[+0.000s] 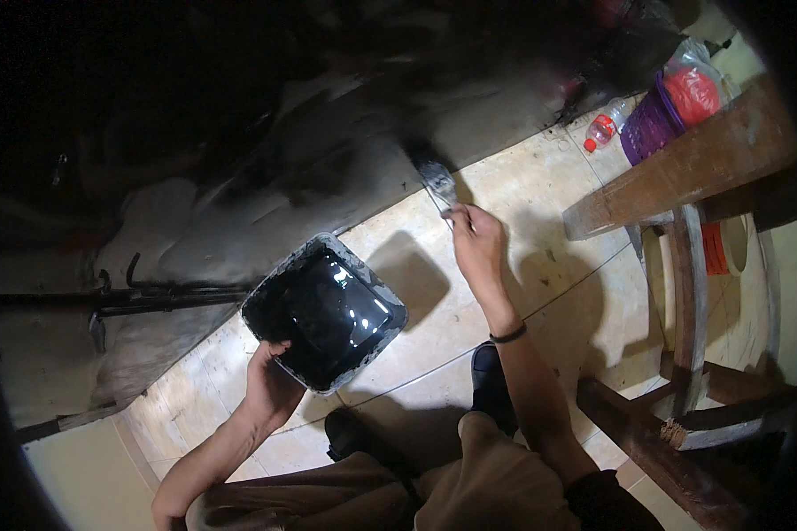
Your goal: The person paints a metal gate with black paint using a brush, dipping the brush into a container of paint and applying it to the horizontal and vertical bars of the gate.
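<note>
Held in left hand, thumb over the rim: squarish container, just ahead and to the right of that hand, with glossy black liquid inside. Gripped in right hand, fingers wrapped on the handle: brush, directly ahead of that hand, bristles at a dark surface, contact unclear. Below both hands: pale tiled floor. Right of right hand: wooden frame. Farther ahead, same side: clear bottle, purple basket.
</note>
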The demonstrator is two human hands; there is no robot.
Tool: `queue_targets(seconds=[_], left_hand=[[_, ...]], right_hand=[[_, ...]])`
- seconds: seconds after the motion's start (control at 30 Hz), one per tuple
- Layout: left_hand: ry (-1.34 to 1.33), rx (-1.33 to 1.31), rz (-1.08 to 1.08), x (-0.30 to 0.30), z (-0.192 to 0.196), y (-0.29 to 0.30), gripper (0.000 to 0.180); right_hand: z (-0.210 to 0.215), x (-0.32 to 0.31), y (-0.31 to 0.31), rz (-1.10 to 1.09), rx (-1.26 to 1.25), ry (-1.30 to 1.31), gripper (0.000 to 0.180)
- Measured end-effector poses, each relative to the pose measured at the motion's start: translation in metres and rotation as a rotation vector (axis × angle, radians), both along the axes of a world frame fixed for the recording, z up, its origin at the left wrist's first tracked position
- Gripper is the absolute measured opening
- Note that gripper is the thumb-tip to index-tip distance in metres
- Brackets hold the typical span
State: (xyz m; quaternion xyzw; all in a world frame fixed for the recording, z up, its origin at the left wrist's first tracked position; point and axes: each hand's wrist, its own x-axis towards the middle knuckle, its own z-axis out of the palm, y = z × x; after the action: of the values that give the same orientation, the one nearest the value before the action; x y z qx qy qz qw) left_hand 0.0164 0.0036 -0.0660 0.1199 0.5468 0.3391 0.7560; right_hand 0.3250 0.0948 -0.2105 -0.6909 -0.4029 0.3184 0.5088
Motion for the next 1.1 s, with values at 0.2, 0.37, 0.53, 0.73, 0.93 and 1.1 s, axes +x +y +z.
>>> queue_targets(seconds=[0.2, 0.37, 0.53, 0.73, 0.93, 1.1], left_hand=[[0.028, 0.022, -0.023, 0.004, 0.002, 0.004, 0.059], [0.021, 0.006, 0.02, 0.002, 0.003, 0.002, 0.055], [-0.024, 0.015, 0.023, -0.001, 0.004, 0.001, 0.052], [-0.024, 0.013, 0.001, 0.0, 0.006, 0.001, 0.052], [-0.017, 0.016, 0.023, -0.005, 0.004, -0.002, 0.05], [-0.048, 0.024, -0.001, -0.002, 0.006, -0.001, 0.05]], right_hand=[[-0.049, -0.001, 0.002, 0.032, -0.117, -0.147, 0.027], [-0.001, -0.018, 0.003, 0.065, -0.076, 0.123, 0.026], [-0.01, -0.02, -0.006, 0.012, -0.009, 0.061, 0.026], [-0.047, -0.02, -0.008, -0.055, -0.126, -0.088, 0.031], [0.035, -0.013, 0.006, 0.028, 0.029, 0.113, 0.026], [-0.012, -0.01, 0.007, 0.028, 0.04, 0.196, 0.024]])
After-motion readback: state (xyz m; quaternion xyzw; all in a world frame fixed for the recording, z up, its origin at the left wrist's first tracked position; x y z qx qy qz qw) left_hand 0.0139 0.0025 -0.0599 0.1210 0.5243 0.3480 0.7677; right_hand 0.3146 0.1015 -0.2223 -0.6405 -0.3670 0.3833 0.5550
